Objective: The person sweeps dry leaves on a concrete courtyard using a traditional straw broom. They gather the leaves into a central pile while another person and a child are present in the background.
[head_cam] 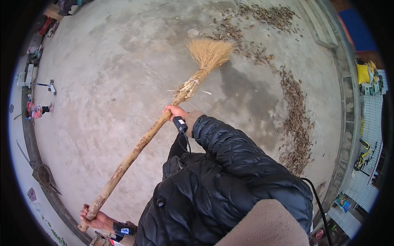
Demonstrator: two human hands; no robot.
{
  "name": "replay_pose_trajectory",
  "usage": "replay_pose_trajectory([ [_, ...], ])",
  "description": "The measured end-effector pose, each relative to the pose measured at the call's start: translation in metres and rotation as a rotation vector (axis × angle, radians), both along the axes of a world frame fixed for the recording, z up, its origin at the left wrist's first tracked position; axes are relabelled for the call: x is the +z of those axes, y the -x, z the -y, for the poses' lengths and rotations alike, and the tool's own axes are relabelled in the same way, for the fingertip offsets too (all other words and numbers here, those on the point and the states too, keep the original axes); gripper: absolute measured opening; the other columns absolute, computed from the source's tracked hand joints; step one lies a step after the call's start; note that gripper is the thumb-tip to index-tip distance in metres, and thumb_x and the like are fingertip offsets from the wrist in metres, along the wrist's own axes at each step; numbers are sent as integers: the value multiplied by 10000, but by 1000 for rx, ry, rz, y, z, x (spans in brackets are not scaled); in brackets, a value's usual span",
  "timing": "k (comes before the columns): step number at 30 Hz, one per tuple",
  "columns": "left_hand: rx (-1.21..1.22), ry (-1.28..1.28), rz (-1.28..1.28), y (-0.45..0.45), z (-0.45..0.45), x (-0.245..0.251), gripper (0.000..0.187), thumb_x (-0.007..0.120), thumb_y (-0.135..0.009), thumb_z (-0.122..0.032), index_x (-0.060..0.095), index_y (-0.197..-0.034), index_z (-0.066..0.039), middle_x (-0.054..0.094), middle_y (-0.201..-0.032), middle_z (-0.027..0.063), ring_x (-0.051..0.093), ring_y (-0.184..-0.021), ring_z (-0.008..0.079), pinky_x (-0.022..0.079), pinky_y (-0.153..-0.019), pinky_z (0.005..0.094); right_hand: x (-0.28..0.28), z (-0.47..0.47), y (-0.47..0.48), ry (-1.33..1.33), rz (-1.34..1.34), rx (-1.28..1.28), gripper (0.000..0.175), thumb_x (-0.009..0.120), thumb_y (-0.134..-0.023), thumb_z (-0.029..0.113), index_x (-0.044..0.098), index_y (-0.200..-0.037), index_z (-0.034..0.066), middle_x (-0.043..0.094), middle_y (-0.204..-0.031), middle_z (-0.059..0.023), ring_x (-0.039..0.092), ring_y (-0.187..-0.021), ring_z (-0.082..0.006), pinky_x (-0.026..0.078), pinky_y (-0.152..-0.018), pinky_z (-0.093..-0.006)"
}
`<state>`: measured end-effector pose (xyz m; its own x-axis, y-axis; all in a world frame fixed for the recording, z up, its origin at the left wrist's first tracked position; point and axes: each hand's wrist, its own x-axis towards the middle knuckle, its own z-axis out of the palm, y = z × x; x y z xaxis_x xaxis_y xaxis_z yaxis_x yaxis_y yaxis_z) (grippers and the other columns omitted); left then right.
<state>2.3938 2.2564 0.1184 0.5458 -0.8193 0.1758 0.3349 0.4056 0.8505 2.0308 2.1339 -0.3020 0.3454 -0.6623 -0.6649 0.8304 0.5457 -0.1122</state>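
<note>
A straw broom with a long wooden handle [129, 161] slants from lower left to upper middle across my body. My left hand [95, 218] is closed around the handle near its butt end. Higher up, just below the bound stalks, my right hand [175, 111] grips the same handle. The fanned bristles [211, 52] are at or just over the concrete floor, beside a strip of dry leaves [238, 37]. A white tie hangs loose at the binding. Each wrist wears a dark strapped device.
A long row of dry leaves [295, 123] runs down the right side, with a leaf pile [271, 15] at the top. Concrete steps [320, 27] edge the upper right. A yellow bicycle [364, 155] stands far right. At left are another person [37, 111], a scooter [49, 86] and a basket [44, 174].
</note>
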Motion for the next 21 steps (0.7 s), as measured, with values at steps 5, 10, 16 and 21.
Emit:
replay_pose_trajectory([
  [5, -293, -142, -142, 94, 88, -80, 123, 508, -757, -111, 422, -676, -77, 403, -636, 14, 407, -644, 145, 350, -763, 314, -16, -80, 150, -141, -180, -327, 108, 467, -746, 117, 431, -725, 17, 484, -647, -99, 491, -630, -221, 430, -629, -331],
  [10, -443, -416, -308, 138, 155, -124, 124, 514, -765, -137, 431, -691, -80, 435, -661, 15, 430, -666, 141, 356, -753, 304, 60, -143, 226, -326, -171, -746, 97, 497, -733, 79, 411, -748, 38, 456, -731, -78, 466, -673, -214, 381, -759, -393],
  [16, -534, -323, -408, 108, 170, -140, 137, 502, -768, -122, 416, -671, -76, 407, -634, 15, 414, -626, 140, 363, -731, 291, 109, -155, 211, -450, -292, -909, 129, 524, -747, 107, 413, -713, 50, 442, -619, -65, 458, -612, -208, 418, -680, -368],
  [21, -357, -153, -307, 8, 147, -88, 121, 485, -741, -55, 404, -651, -66, 386, -601, 22, 400, -584, 141, 357, -735, 302, 90, -111, 121, -440, -42, -693, 116, 511, -733, 107, 425, -677, 53, 458, -608, -81, 458, -611, -227, 406, -679, -352],
])
